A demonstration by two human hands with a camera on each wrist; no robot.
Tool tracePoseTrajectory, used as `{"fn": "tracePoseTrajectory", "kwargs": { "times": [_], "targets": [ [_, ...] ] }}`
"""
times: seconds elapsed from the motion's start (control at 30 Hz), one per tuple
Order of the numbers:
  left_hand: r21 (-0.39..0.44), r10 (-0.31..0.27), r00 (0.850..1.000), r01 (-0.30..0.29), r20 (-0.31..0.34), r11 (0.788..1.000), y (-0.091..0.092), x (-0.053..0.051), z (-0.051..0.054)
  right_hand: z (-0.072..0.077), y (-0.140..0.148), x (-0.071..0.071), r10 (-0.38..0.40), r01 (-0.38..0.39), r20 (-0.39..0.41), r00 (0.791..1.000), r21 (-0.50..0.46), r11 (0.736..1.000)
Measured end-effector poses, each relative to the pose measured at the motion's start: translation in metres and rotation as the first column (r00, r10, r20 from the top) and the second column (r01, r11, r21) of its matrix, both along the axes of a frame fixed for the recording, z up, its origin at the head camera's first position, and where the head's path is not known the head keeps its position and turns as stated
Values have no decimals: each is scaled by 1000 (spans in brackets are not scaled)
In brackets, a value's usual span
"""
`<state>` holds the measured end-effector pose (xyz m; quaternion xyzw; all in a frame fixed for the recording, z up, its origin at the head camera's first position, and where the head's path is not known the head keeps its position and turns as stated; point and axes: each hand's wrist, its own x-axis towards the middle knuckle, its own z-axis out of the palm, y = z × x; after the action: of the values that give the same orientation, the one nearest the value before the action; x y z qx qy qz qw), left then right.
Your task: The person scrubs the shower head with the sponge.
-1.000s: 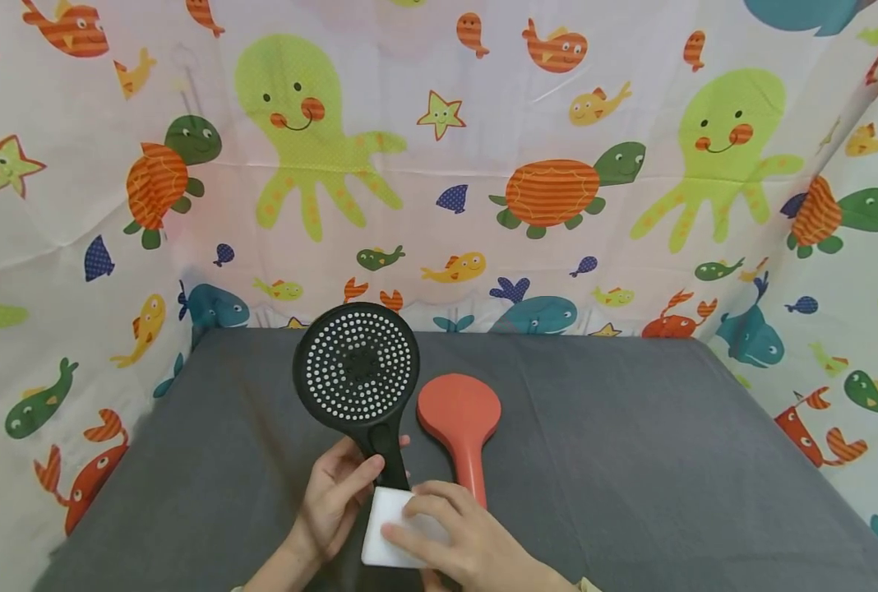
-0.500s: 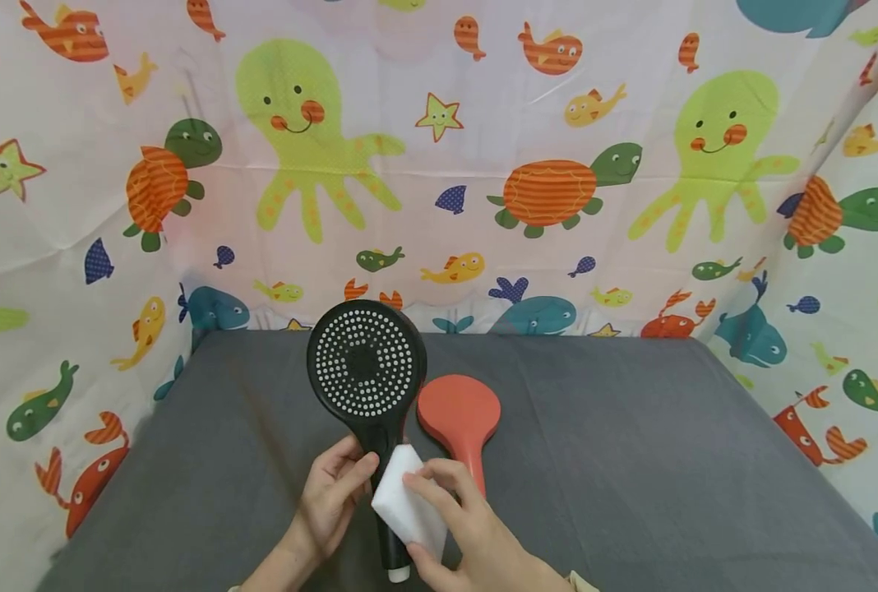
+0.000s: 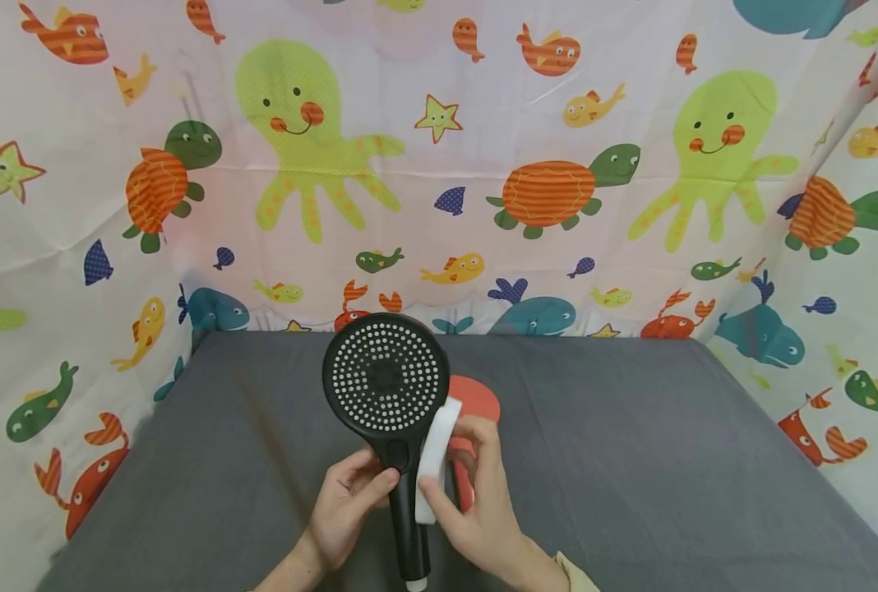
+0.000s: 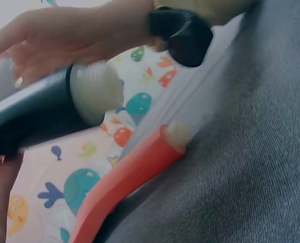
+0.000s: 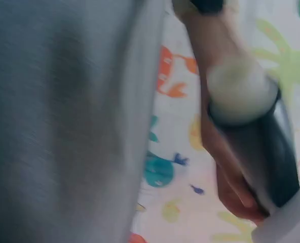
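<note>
A black shower head point(image 3: 385, 374) with white nozzle dots is held upright over the table, its face toward the head camera. My left hand point(image 3: 344, 503) grips its handle just below the head, thumb across the front. On the other side my right hand point(image 3: 483, 501) pinches a white sponge block point(image 3: 437, 460), turned edge-on against the right side of the handle and lower rim. In the left wrist view the pale end of the handle point(image 4: 94, 91) shows blurred. Behind the sponge and right hand lies a red shower head point(image 3: 476, 398), partly hidden.
The grey cloth-covered table point(image 3: 616, 444) spreads out on both sides. A white curtain point(image 3: 424, 205) printed with sea animals encloses the back and sides. The red handle's pale end point(image 4: 178, 133) points toward the near side in the left wrist view.
The black shower head has shifted right and slightly down with my left hand. My right hand has moved the sponge from the handle's lower end up along its right side, turning it edge-on.
</note>
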<state>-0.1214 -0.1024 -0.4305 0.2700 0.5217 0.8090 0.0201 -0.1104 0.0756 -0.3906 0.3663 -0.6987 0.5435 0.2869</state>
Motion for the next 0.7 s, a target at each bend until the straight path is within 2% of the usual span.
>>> {"fn": "tracePoseTrajectory", "kwargs": {
  "times": [0.1,0.17,0.23,0.33,0.43,0.53,0.63,0.7],
  "targets": [
    [10,-31,999,31,9,999,2,2,-2,19,-3,-4,-38,41,36,999,-77,996],
    [16,-42,999,41,22,999,2,2,-2,23,-3,-3,-44,49,73,996,-76,996],
    [23,-45,999,45,16,999,2,1,-2,17,-1,-2,-40,43,97,994,-35,998],
    [23,-7,1000,7,12,1000,0,1,-2,-1,3,2,-19,10,108,994,90,996],
    [-6,81,997,-81,18,997,-2,-1,-1,-19,10,8,18,-43,108,994,232,972],
    [-34,161,987,-161,11,986,-3,-2,0,-29,16,14,63,-109,145,987,333,937],
    [-58,201,979,-200,10,978,-2,-1,-1,-31,19,17,75,-129,158,985,362,923],
    [-84,204,979,-202,13,976,0,1,-2,-27,17,15,61,-100,126,990,332,938]
  ]
}}
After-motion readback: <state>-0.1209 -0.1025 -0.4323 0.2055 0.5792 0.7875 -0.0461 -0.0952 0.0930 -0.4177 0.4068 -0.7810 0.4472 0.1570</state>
